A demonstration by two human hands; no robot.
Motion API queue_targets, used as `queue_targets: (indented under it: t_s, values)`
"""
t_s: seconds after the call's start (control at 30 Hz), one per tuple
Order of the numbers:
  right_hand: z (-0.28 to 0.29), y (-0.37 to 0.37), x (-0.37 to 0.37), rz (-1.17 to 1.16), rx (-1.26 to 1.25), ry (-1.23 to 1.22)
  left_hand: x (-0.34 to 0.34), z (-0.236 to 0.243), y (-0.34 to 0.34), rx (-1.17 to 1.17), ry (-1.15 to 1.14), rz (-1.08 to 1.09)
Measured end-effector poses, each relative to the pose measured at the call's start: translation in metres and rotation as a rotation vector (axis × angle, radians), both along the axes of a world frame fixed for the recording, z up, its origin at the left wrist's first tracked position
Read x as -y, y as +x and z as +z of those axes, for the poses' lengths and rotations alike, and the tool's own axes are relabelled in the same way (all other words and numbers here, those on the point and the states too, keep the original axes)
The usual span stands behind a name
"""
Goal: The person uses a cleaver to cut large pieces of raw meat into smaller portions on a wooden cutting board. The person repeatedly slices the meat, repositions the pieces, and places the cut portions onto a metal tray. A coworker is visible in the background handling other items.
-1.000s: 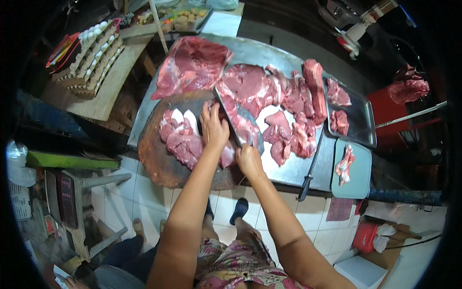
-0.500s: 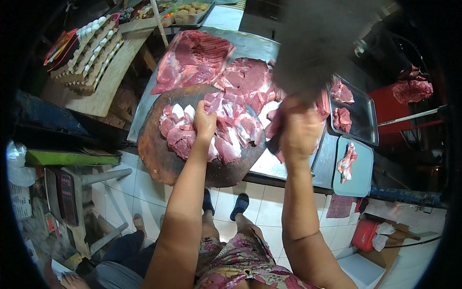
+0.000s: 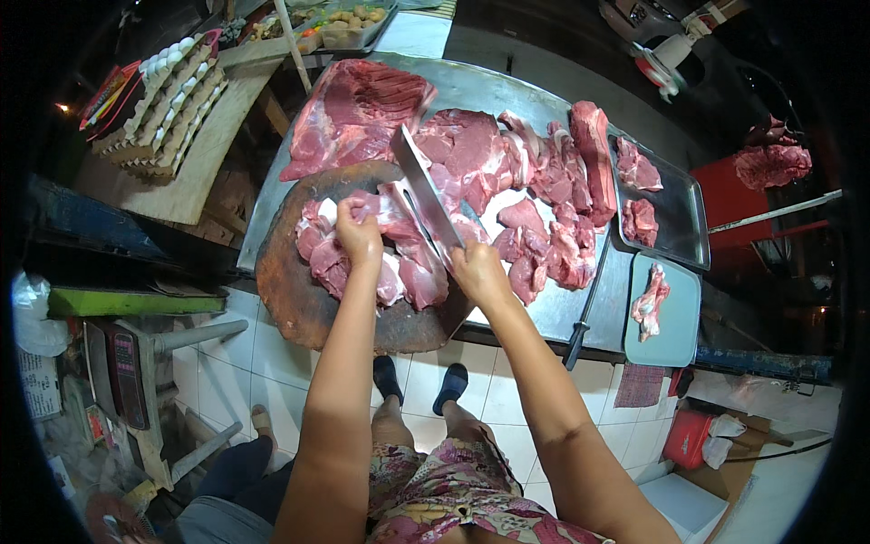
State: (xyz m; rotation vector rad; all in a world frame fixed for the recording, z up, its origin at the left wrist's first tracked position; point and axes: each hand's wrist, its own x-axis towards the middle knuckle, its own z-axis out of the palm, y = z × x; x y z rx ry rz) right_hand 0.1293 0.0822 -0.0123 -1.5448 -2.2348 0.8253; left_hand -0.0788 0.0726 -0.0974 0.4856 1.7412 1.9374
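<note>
On a round, dark wooden chopping block (image 3: 294, 308) lie several chunks of raw meat (image 3: 421, 279) with pale fat. My left hand (image 3: 361, 238) is closed on one of these pieces, near the block's middle. A broad-bladed cleaver (image 3: 424, 185) is gripped in my right hand (image 3: 480, 272) at the block's right side. Its blade slants up and left across the meat beside my left hand. How deep the edge sits in the meat is hidden by the blade.
Large meat slabs (image 3: 367, 95) and strips cover the metal table (image 3: 453, 72). A sharpening steel (image 3: 587, 313) lies to the right, by a metal tray (image 3: 675, 213) and a pale green tray (image 3: 675, 326). Egg trays (image 3: 172, 113) stand far left. A person (image 3: 231, 517) is at lower left.
My right hand and the cleaver, blurred and raised at the right before, have come down and left onto the meat. My left hand has shifted slightly left and stays closed on the meat.
</note>
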Motion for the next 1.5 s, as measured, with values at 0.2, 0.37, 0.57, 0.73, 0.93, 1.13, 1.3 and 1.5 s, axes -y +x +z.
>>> queue_targets:
  t_s: [0.2,0.37,0.57,0.73,0.93,1.13,1.3,1.5]
  values:
    - [0.106,0.021,0.012,-0.1,-0.688,0.2,0.009,0.004,-0.017,-0.375,-0.088,0.042]
    - [0.026,0.036,0.044,-0.069,-0.171,-0.063,0.005,0.014,-0.031,-0.334,0.01,0.082]
    - [0.023,0.046,0.055,-0.033,-0.021,-0.104,0.03,0.021,-0.038,-0.356,-0.059,-0.065]
    - [0.054,0.002,0.002,0.049,-0.55,0.202,0.029,0.01,-0.038,-0.35,-0.098,-0.06]
    - [0.0,-0.037,-0.025,0.14,0.14,-0.234,0.035,0.03,-0.038,-0.346,-0.152,-0.106]
    - [-0.015,0.077,0.056,-0.172,-0.14,-0.171,0.101,0.035,-0.059,-0.701,-0.301,0.029]
    - [0.003,0.152,0.084,-0.51,-0.161,-0.4,0.13,0.003,-0.061,-0.171,-0.262,-0.06]
    - [0.006,0.16,0.017,-0.311,-0.263,-0.6,0.098,-0.004,-0.037,0.376,0.017,-0.391]
